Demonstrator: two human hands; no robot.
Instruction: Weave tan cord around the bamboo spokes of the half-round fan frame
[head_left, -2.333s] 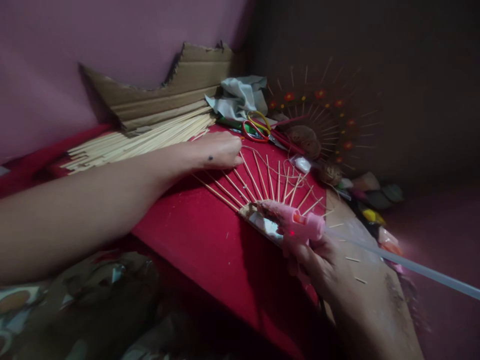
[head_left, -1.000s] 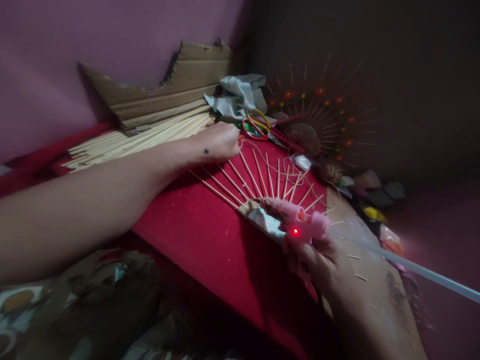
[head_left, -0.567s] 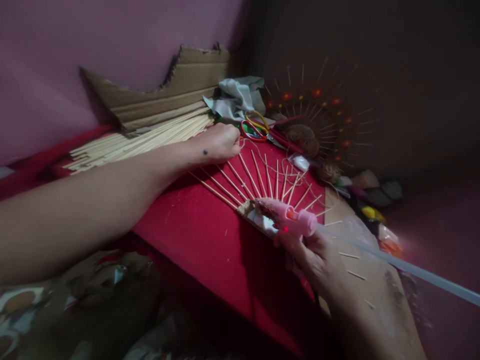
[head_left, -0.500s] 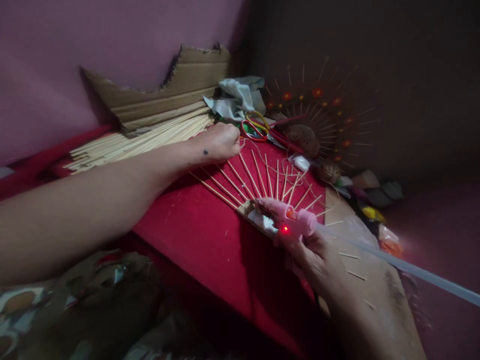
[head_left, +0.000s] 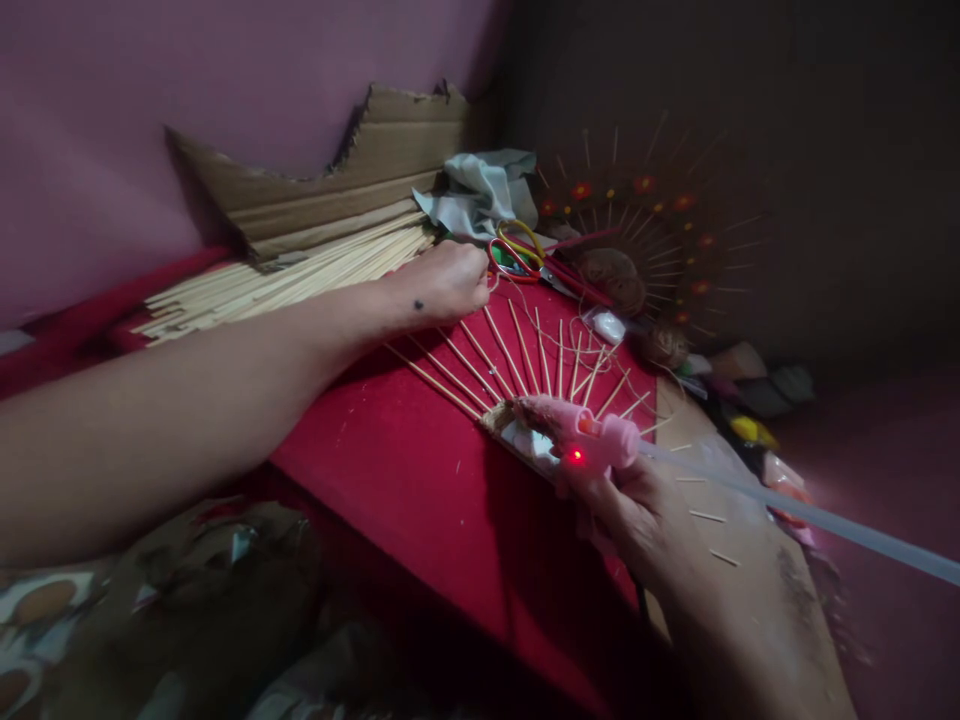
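Observation:
My right hand [head_left: 622,500] grips a pink glue gun [head_left: 600,440] with a lit red light and a long clear glue stick [head_left: 810,515] sticking out of its back. The gun's nozzle is over the base of a fan of thin wooden sticks [head_left: 517,350], at a curved braided-looking base piece [head_left: 496,415] with something white inside. My left hand [head_left: 454,280] is closed near the outer ends of the left sticks, beside the scissors [head_left: 517,250]. Its fingertips are turned away, so what they hold, if anything, is hidden.
A bundle of pale sticks [head_left: 300,275] lies behind my left forearm, by a torn cardboard sheet [head_left: 337,190]. Behind are a grey cloth [head_left: 484,190], twine balls [head_left: 611,275] and a flower-decorated stick wreath [head_left: 682,205]. Everything rests around a red surface [head_left: 405,480].
The whole view has shifted slightly, with things appearing a little further right. Both hands and the glue gun keep nearly the same places relative to the sticks.

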